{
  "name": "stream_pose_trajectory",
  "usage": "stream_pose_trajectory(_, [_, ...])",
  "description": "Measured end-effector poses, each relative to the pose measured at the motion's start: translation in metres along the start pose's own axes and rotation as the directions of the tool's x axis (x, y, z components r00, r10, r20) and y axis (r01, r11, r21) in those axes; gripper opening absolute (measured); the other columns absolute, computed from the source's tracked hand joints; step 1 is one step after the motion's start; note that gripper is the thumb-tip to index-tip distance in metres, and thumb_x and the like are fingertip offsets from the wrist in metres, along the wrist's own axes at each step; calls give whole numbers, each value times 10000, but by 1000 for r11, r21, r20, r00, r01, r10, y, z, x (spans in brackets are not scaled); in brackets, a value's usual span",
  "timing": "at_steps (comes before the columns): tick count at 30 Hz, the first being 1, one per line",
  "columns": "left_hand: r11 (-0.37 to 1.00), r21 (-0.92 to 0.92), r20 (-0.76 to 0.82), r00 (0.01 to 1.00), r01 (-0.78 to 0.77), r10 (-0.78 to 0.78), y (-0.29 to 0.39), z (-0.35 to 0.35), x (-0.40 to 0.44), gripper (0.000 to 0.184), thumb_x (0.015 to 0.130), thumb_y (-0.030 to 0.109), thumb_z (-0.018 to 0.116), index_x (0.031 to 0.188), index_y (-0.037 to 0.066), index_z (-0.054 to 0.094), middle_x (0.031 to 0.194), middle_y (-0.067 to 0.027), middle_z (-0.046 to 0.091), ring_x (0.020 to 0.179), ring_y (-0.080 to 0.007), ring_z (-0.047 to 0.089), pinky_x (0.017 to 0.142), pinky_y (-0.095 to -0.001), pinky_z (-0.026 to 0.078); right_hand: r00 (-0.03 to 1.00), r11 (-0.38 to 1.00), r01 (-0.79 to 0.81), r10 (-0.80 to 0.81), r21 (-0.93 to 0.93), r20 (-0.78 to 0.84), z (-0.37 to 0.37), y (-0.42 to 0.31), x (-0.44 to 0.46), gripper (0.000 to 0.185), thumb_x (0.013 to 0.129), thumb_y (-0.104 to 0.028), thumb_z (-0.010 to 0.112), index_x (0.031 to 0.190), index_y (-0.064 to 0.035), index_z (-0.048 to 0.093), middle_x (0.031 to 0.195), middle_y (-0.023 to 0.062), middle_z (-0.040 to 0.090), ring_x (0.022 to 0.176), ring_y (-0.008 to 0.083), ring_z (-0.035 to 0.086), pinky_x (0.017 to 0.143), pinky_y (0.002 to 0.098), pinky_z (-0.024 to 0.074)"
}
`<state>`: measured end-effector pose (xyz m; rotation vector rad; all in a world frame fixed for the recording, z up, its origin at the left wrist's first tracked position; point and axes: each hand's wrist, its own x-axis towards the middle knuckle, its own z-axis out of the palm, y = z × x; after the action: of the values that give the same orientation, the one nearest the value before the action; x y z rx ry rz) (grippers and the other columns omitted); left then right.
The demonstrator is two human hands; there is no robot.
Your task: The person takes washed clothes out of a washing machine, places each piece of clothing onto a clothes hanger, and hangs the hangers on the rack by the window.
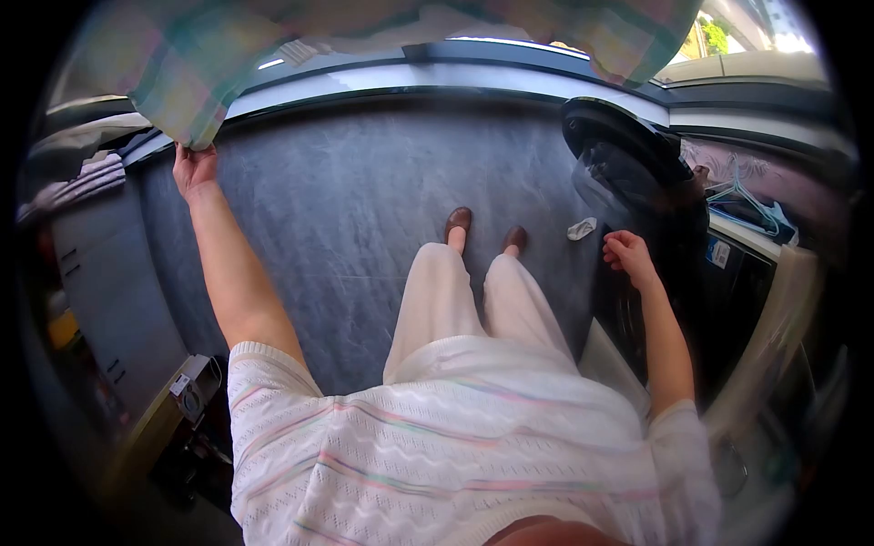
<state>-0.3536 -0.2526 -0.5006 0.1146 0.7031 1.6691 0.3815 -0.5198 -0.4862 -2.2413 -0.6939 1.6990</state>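
Note:
A plaid cloth [187,77] in pastel green, yellow and pink hangs across the top of the view. My left hand [196,168], arm stretched forward, is closed in a pinch on its lower left corner. On the right, my right hand [630,255] is raised with its fingers curled in, and I see nothing in them. It is nearest to a dark round door [624,141], which stands swung out from a black front-loading machine. Just left of this hand, a small crumpled white item [581,228] appears to lie on the floor.
Grey floor [319,209] spreads around my brown shoes [458,218]. A long window ledge [437,77] runs along the front. Light blue hangers [751,205] rest on the right. At left stand a grey cabinet [109,282], folded striped fabric [86,187] and a small box [191,387].

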Motion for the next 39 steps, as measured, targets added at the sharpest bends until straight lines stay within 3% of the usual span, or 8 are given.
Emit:
stream_pose_trajectory(4, [994, -9, -15, 993, 113, -113, 18, -13, 10, 181, 880, 89, 438, 996, 3, 547, 976, -99, 601, 902, -220, 582, 803, -374, 478, 997, 996, 61, -64, 63, 34, -2, -5, 7, 131, 821, -184, 544, 886, -78, 584, 722, -24, 570, 590, 51, 517, 496, 194, 387])
stream_pose_trajectory(13, [975, 218, -119, 991, -36, 63, 25, -10, 4, 178, 867, 96, 458, 1000, 22, 549, 987, -82, 597, 888, -222, 576, 787, -376, 464, 996, 991, -48, 58, -129, 69, 16, 32, -2, 150, 795, -156, 534, 890, -51, 586, 726, 1, 576, 584, 70, 526, 485, 208, 394])
stream_pose_trajectory(19, [991, 133, -10, 1000, 8, -7, 26, -9, 5, 184, 877, 109, 436, 1006, 26, 538, 980, -97, 586, 924, -240, 544, 844, -422, 416, 996, 992, -62, 68, -110, 56, 17, 44, -7, 146, 780, -144, 544, 881, -47, 587, 714, 2, 575, 572, 67, 523, 460, 200, 385])
stream_pose_trajectory(24, [981, 185, -164, 982, -62, 93, -7, 12, -10, 175, 867, 115, 448, 992, 26, 532, 1025, -156, 560, 946, -288, 531, 858, -455, 400, 996, 993, -45, 53, -109, 71, 21, 52, -10, 146, 783, -145, 543, 873, -40, 588, 698, 6, 575, 564, 69, 527, 455, 203, 388])
stream_pose_trajectory(27, [967, 252, -263, 964, 27, 41, -35, 4, -9, 172, 855, 121, 471, 985, 28, 535, 1058, -186, 548, 956, -306, 531, 851, -465, 407, 997, 993, -55, 61, -101, 55, 27, 57, -15, 150, 788, -153, 545, 874, -39, 588, 697, 6, 576, 566, 70, 530, 461, 199, 390])
stream_pose_trajectory(32, [857, 330, -120, 918, 397, -379, -148, -33, -51, 202, 856, 162, 503, 1031, 73, 551, 1047, -168, 575, 903, -274, 582, 786, -404, 464, 982, 987, -158, 160, -36, 96, 32, 93, -21, 149, 799, -178, 553, 881, -58, 588, 719, -9, 573, 599, 62, 530, 469, 192, 385])
stream_pose_trajectory(35, [671, 464, -205, 808, 578, -553, -251, -54, -101, 221, 857, 190, 516, 1052, 85, 517, 925, -118, 615, 793, -208, 604, 665, -312, 484, 970, 977, -206, 211, -54, 119, 34, 122, -14, 145, 801, -177, 553, 876, -59, 587, 725, -10, 572, 597, 61, 528, 469, 190, 383])
stream_pose_trajectory(39, [397, 617, -387, 701, 680, -599, -384, -40, -208, 266, 846, 168, 532, 1081, 49, 496, 850, -73, 611, 710, -154, 585, 600, -276, 460, 958, 969, -242, 248, -57, 147, 34, 167, 11, 136, 802, -157, 545, 851, -37, 586, 697, 0, 566, 577, 61, 513, 461, 191, 376])
